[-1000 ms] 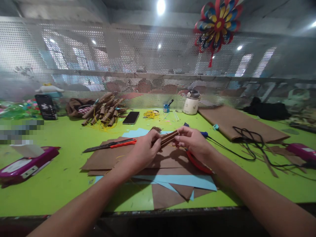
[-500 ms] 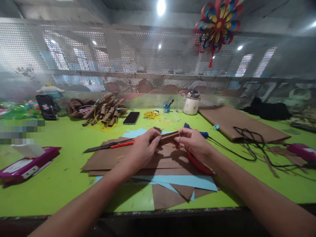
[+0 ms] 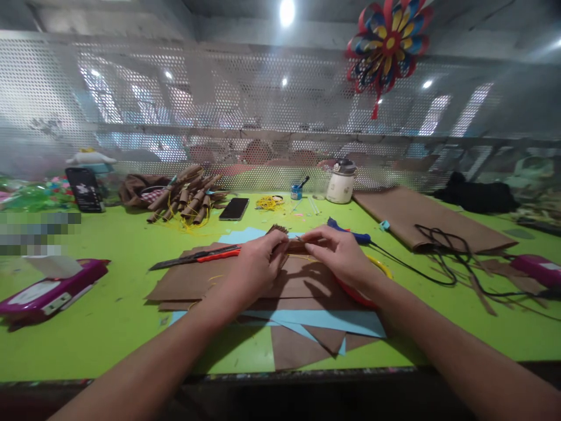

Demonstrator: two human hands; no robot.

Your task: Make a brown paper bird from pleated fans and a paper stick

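My left hand [image 3: 258, 263] and my right hand [image 3: 339, 254] meet over the middle of the green table [image 3: 109, 310], both closed on a folded strip of brown paper [image 3: 291, 245] held between them. Only a short bit of the strip shows between the fingers, with a frayed end [image 3: 277, 228] behind my left hand. Under the hands lie flat brown paper sheets [image 3: 193, 280] on blue paper [image 3: 324, 320]. A red-handled cutter [image 3: 201, 257] lies just left of my left hand. A red ring-shaped thing [image 3: 355, 295] peeks out under my right wrist.
Rolled brown paper tubes [image 3: 184, 199] and a dark phone [image 3: 234, 209] lie at the back. A white jar [image 3: 340, 182], a small blue pot [image 3: 295, 192], a blue-handled tool [image 3: 348, 232], black cables [image 3: 438, 251], a large brown sheet [image 3: 421, 219] and pink devices [image 3: 48, 292] surround the work area.
My hands have come lower and closer together; the strip, earlier held up and slanted between them, is now mostly covered by my fingers near the paper sheets.
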